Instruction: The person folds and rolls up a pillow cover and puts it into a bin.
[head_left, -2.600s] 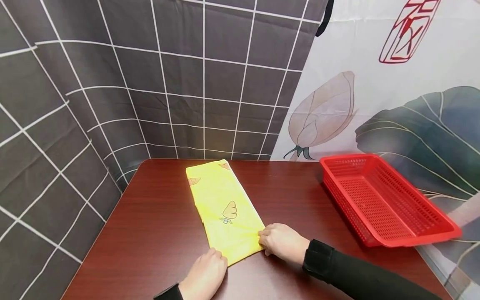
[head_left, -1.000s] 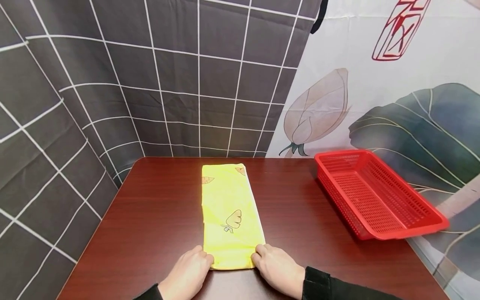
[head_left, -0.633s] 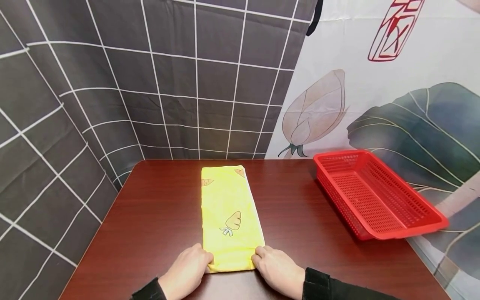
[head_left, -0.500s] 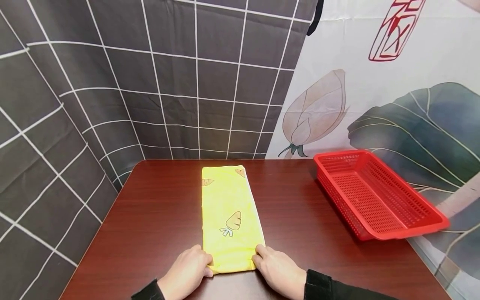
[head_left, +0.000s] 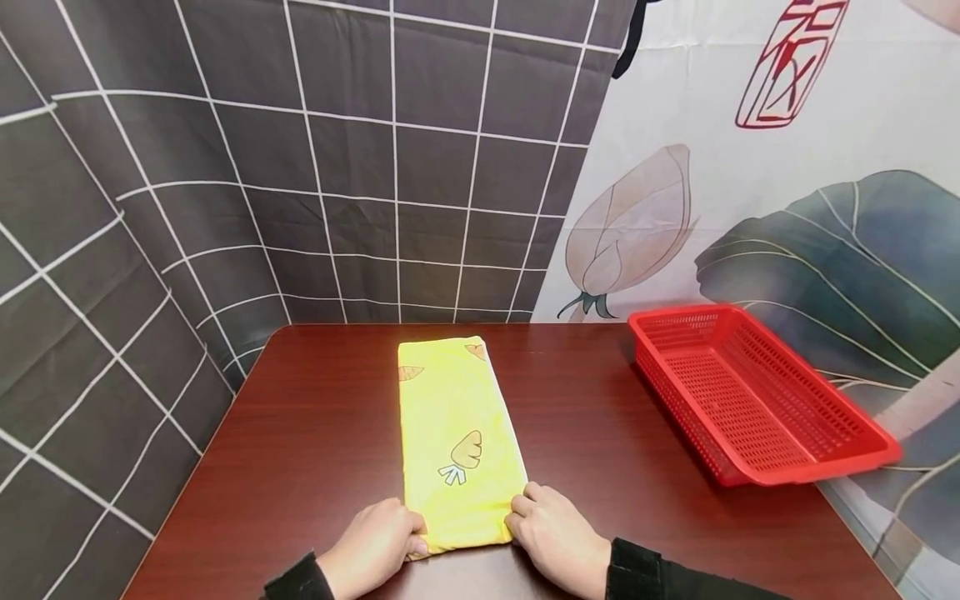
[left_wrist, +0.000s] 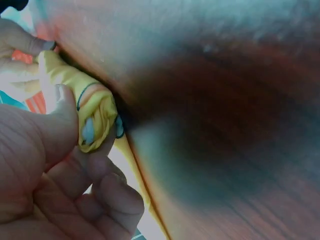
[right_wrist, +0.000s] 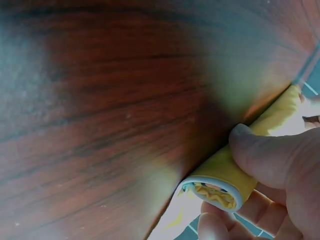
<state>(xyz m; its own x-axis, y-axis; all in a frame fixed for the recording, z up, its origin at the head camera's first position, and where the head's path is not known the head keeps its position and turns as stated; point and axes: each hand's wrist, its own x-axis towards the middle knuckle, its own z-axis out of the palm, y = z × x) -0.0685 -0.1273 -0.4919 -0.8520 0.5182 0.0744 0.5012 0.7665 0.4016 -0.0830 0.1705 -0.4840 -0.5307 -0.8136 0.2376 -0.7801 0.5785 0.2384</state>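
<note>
A folded yellow cloth (head_left: 450, 417) printed with carrots lies lengthwise on the table, its near end turned into a small roll. At the roll's left end, my left hand (head_left: 375, 537) pinches it between thumb and fingers. In the left wrist view the roll's end (left_wrist: 97, 122) shows bunched layers with a bit of white inside. The right hand (head_left: 558, 533) grips the other end. Its thumb lies over the roll (right_wrist: 220, 170) in the right wrist view, with fingers curled beneath. White edging rims that end, and the cloth's underside is hidden.
A red perforated plastic basket (head_left: 757, 400) stands at the table's right side, tilted in view. The dark reddish-brown wooden table (head_left: 300, 417) meets a grey gridded curtain (head_left: 337, 167) behind and at left. A white floral hanging (head_left: 750, 167) covers the right background.
The cloth has swung from a slant to nearly straight, its near end shifting left with both hands. Since half a second ago, its far end has moved slightly left and the hands have barely moved.
</note>
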